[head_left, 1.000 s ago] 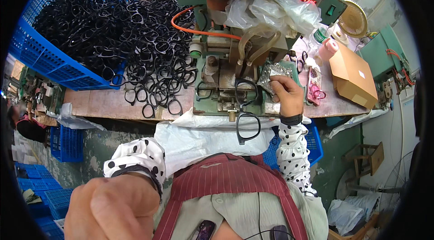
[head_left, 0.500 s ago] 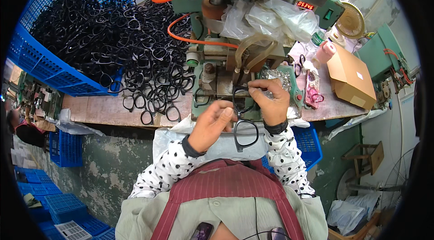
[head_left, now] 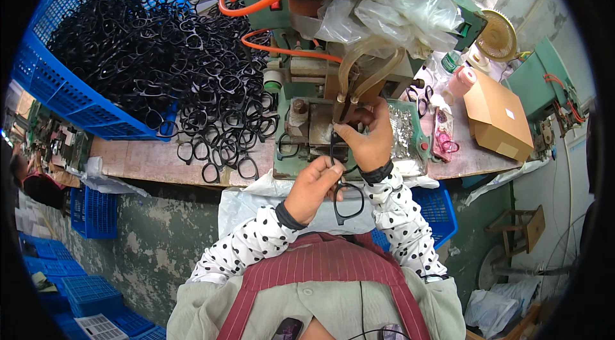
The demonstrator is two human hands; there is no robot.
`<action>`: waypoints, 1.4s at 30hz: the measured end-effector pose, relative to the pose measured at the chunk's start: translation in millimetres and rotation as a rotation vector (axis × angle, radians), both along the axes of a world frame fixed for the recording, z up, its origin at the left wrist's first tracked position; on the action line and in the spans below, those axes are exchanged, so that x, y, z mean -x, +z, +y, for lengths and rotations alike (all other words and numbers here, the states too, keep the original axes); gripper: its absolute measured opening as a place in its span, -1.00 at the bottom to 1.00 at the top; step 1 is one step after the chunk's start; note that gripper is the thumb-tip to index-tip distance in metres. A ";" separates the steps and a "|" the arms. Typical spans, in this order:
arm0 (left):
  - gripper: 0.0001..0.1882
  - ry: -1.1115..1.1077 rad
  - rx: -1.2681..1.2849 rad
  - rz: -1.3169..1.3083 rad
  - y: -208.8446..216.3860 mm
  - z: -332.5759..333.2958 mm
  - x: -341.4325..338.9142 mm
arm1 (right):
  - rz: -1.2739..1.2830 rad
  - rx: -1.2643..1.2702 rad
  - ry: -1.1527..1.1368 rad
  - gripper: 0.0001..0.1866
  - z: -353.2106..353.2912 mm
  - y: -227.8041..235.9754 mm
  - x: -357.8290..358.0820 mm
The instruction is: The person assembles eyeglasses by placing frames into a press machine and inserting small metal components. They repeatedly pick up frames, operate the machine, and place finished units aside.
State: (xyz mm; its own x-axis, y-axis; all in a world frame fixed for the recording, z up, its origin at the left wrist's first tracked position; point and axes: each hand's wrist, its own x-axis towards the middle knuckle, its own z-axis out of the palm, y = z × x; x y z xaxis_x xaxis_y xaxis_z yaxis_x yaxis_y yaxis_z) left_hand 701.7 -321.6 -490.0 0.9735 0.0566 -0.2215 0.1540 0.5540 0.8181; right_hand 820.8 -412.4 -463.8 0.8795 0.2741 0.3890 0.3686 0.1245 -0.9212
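A black eyeglass frame without lenses is held lengthwise in front of the press, one rim hanging toward me. My left hand is closed on it near the middle, thumb and fingertips pinching. Higher up, my right hand grips the far part, its thumb against the frame beside the metal tooling. That far end is partly hidden by my fingers and the tool. Two clear bent tubes come down to the tooling just above my right hand. Another black frame lies at the left of the press base.
A blue crate tips black frames onto the table at left, in a spreading heap. Small shiny metal pieces lie right of the press. Beyond are a pink container and a cardboard box. An orange hose crosses the machine.
My right hand has moved up and inward against the tooling. My left hand has shifted right and down, closing around the frame's middle. The red lit display no longer shows.
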 end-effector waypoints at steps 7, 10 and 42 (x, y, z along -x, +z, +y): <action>-0.88 0.472 -0.621 -0.394 54.3 38.1 17.5 | -0.024 0.113 0.045 -0.37 -2.8 4.6 -0.7; -0.86 0.545 -0.714 -0.339 100.2 71.8 -9.5 | -0.145 0.271 -0.054 -0.33 -5.4 2.4 -4.3; -0.13 0.216 -1.963 0.063 -12.7 -105.2 -147.1 | 0.424 -0.149 0.181 -0.68 -210.8 -80.7 41.1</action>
State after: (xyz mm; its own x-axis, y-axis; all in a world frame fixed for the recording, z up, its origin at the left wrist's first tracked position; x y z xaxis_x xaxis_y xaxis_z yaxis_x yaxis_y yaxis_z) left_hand 848.7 -426.9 -502.7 0.9126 0.3196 0.2550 0.2677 -0.9385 0.2183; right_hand 779.7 -623.2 -544.5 0.9124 0.4059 0.0529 -0.0754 0.2937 -0.9529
